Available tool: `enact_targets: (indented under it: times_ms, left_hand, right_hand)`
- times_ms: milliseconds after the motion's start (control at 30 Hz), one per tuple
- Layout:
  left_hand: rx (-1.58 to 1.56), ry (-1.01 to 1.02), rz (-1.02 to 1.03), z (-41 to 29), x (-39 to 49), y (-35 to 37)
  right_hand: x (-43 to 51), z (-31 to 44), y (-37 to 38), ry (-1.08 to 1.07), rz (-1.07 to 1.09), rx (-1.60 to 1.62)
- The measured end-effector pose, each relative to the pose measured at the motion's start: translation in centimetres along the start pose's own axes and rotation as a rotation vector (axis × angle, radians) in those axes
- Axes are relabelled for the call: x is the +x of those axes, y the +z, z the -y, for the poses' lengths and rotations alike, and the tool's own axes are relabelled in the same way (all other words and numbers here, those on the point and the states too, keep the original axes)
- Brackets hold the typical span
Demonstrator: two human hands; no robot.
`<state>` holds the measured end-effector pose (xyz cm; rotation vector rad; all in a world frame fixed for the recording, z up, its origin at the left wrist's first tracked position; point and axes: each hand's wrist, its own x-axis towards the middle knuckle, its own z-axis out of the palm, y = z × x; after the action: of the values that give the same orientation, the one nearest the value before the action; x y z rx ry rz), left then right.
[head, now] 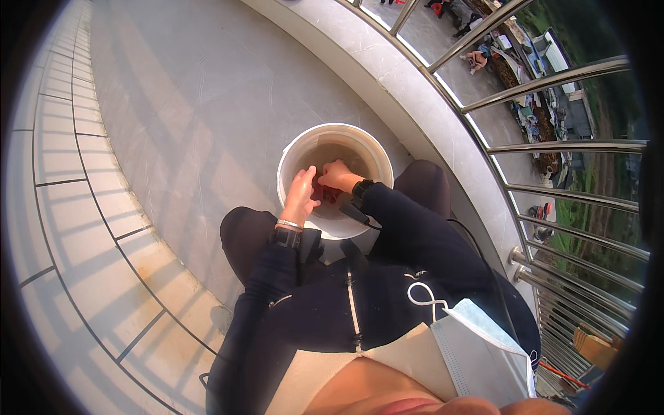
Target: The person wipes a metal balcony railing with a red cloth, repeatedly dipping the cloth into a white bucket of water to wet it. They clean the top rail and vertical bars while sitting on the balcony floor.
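Note:
Between my knees stands a round white plastic bucket point(334, 231) of cloudy, brownish water point(358, 155). Both hands are inside its rim. My left hand point(301, 193), on the bucket's left side, has its fingers spread, the thumb side towards a wet reddish thing point(328, 194) at the water; whether it touches it I cannot tell. My right hand point(337, 175) is bent inward with curled fingers over the water, close to the same reddish thing. Its fingertips are partly hidden, so its hold is unclear. What the reddish thing is does not show plainly.
Grey tiled floor point(171, 104) lies around the bucket, with a tiled wall point(98, 171) at the left. A raised ledge point(394, 78) and metal railing point(565, 148) curve along the right. People are on a lower level beyond. A face mask point(477, 353) hangs at my chest.

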<state>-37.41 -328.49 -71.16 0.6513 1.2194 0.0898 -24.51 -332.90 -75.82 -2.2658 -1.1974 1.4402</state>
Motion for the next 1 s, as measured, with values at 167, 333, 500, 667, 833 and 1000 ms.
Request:
enact_targets:
  times_ms: [167, 333, 500, 667, 833, 1000]
  left_hand:
    - [-0.328, -0.114, 0.212, -0.6, 0.1, 0.1]
    - [-0.337, 0.072, 0.414, -0.6, -0.5, -0.7]
    - [-0.321, 0.221, 0.349, 0.8, -1.1, -1.1]
    - [-0.747, 0.067, 0.329, 1.7, -0.3, 0.7]
    - [-0.508, 0.149, 0.123, 2.4, -0.4, 2.4]
    - [-0.473, 0.199, -0.184, 1.9, -0.6, 0.0]
  right_hand:
    - [-6.8, 5.0, -5.0, -0.093, 0.077, 0.548]
    - [-11.5, 9.2, -5.8, -0.081, 0.109, 0.844]
    - [-11.2, 10.2, -3.3, -0.201, -0.213, 0.377]
    - [-7.3, 7.8, -2.0, -0.136, -0.415, 0.284]
    - [-2.0, 1.1, -3.6, -0.057, -0.421, 0.171]
    - [3.5, -3.4, -3.3, 0.171, -0.234, -0.059]
